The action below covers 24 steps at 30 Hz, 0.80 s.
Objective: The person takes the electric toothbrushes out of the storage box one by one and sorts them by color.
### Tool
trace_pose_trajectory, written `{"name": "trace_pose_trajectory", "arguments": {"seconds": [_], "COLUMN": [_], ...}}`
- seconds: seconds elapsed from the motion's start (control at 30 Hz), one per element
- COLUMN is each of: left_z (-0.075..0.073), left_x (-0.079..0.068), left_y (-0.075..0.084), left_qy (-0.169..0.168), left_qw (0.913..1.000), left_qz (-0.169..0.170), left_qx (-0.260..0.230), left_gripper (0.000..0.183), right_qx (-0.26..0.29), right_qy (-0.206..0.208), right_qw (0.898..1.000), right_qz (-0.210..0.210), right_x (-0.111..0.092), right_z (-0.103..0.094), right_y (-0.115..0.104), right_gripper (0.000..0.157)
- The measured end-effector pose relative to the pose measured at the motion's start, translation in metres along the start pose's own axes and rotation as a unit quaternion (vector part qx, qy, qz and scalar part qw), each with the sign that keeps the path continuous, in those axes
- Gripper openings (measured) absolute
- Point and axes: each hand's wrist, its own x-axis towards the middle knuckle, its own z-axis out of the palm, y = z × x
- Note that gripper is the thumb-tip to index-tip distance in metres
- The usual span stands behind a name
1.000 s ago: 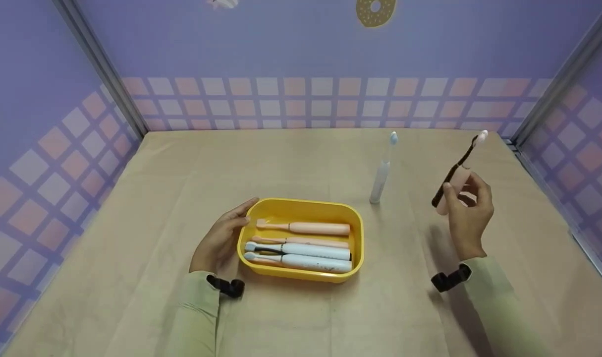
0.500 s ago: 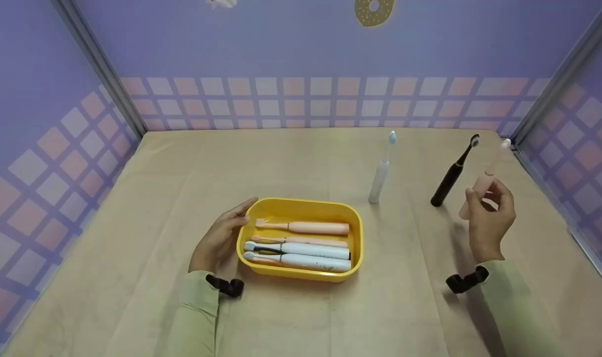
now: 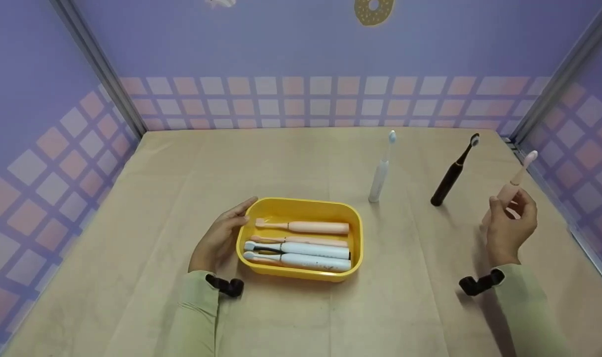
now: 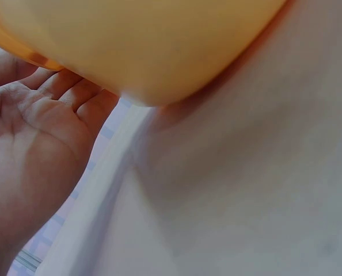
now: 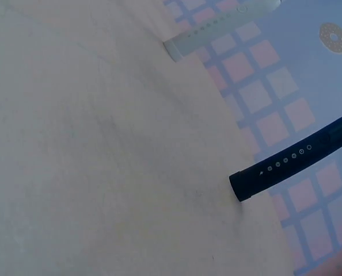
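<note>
Near the right edge of the head view, my right hand (image 3: pixel 512 227) pinches the handle of a pink electric toothbrush (image 3: pixel 509 193) between thumb and fingers, its brush head up and tilted right. The lower end of the handle is partly behind the hand. To the left of it a black electric toothbrush (image 3: pixel 447 184) and a white one (image 3: pixel 379 181) stand upright on the table. My left hand (image 3: pixel 221 232) grips the left end of a yellow box (image 3: pixel 305 207), thumb at the rim and fingers along the outer wall (image 4: pixel 159 52). Several pink and white toothbrushes (image 3: pixel 318 227) lie inside it.
A beige cloth (image 3: pixel 191 168) covers the table. Purple walls with a tile pattern (image 3: pixel 320 99) enclose the back and both sides, with metal posts (image 3: pixel 107 74) at the corners. The standing black toothbrush (image 5: pixel 292 158) and white one (image 5: pixel 217 31) show in the right wrist view.
My right hand has moved right and slightly toward me with the pink toothbrush, from in front of the black one to beside it. The left hand and the box have stayed put.
</note>
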Motion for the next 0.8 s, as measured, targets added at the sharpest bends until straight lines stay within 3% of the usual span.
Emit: {"name": "trace_pose_trajectory", "arguments": {"seconds": [0.17, 0.33, 0.53, 0.8], "left_z": [0.0, 0.0, -0.001, -0.001], "left_x": [0.0, 0.0, 0.001, 0.001], "left_y": [0.0, 0.0, -0.001, -0.001], "left_qy": [-0.004, -0.01, -0.011, -0.013], "left_qw": [0.9999, 0.9999, 0.9999, 0.9998], "left_qz": [0.001, 0.006, 0.011, 0.011], "left_qx": [-0.011, -0.012, -0.005, -0.014], "left_gripper": [0.056, 0.056, 0.057, 0.057], "right_qx": [-0.004, 0.024, 0.016, 0.019], "right_qy": [0.007, 0.011, 0.024, 0.021], "right_qw": [1.0, 0.999, 0.999, 0.998], "right_qz": [0.004, 0.028, 0.022, 0.053], "right_x": [0.001, 0.006, 0.012, 0.014], "right_z": [-0.006, -0.013, -0.021, -0.031], "right_y": [-0.001, 0.002, 0.009, 0.008], "right_gripper": [0.038, 0.039, 0.039, 0.039]}}
